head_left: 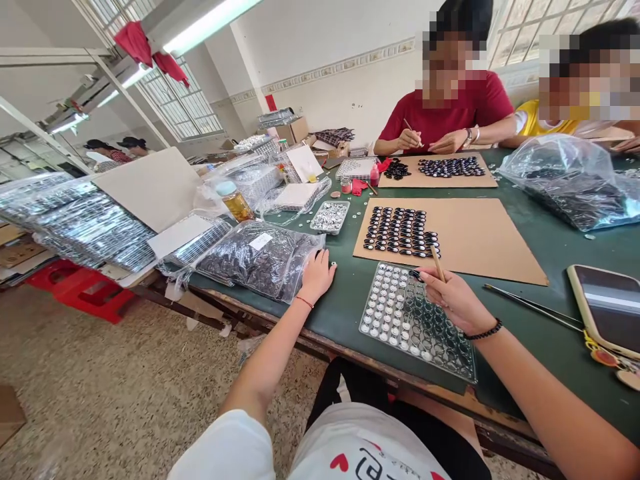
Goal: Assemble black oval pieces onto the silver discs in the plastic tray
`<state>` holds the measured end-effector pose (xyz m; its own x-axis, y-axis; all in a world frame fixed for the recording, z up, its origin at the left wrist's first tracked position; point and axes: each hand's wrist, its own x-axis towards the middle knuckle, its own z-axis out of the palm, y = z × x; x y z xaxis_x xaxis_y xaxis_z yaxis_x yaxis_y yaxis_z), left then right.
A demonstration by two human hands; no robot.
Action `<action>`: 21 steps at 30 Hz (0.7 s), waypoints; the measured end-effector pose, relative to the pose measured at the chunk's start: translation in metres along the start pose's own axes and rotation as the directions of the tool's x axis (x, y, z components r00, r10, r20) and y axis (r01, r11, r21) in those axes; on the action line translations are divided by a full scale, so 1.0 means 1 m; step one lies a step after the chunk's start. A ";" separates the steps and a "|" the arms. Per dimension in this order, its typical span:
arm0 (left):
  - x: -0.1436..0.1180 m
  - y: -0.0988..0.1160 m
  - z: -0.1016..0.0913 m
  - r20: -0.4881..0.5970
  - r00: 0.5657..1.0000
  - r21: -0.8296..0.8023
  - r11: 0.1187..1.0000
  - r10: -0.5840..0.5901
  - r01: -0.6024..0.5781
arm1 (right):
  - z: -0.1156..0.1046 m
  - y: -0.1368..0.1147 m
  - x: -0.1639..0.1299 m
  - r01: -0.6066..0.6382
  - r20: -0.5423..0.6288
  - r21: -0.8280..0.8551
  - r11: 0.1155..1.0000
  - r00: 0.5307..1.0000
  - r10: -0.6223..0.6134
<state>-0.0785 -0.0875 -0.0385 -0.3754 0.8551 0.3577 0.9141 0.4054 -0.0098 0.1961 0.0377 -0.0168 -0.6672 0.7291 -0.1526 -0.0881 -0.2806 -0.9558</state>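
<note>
My right hand [453, 297] hovers over a clear plastic tray [400, 330] of small round pieces and grips a thin wooden stick [438, 264], its tip near the tray's far edge. My left hand [317, 273] rests on the green table [345, 300], fingers against a plastic bag [260, 257] of dark parts. Beyond the tray lies a cardboard sheet [480, 233] carrying rows of black oval pieces [400, 230].
A phone [607, 307] and tweezers [530, 305] lie at the right. A small tray of silver pieces [330, 217] sits behind. Two people work across the table at another cardboard sheet [435, 175]. Bags and stacked trays [85, 223] crowd the left end.
</note>
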 end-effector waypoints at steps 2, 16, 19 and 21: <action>-0.002 0.001 0.000 -0.004 1.000 0.014 1.000 0.003 -0.003 | 0.001 0.000 0.000 0.001 -0.004 0.007 1.000 1.000 -0.001; -0.008 0.007 -0.007 0.045 0.998 0.066 0.996 0.050 -0.053 | 0.005 -0.003 -0.006 0.023 -0.017 0.026 0.999 1.000 -0.022; -0.010 0.010 -0.009 0.046 0.996 0.069 0.995 0.070 -0.074 | 0.007 -0.005 -0.007 0.021 -0.008 0.034 0.999 1.000 -0.020; -0.012 0.012 -0.010 0.048 0.996 0.060 0.995 0.079 -0.082 | 0.008 -0.006 -0.008 0.018 -0.006 0.033 0.999 1.000 -0.018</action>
<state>-0.0617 -0.0957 -0.0336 -0.3088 0.8991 0.3103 0.9310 0.3525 -0.0949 0.1958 0.0288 -0.0077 -0.6607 0.7381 -0.1368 -0.1248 -0.2877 -0.9496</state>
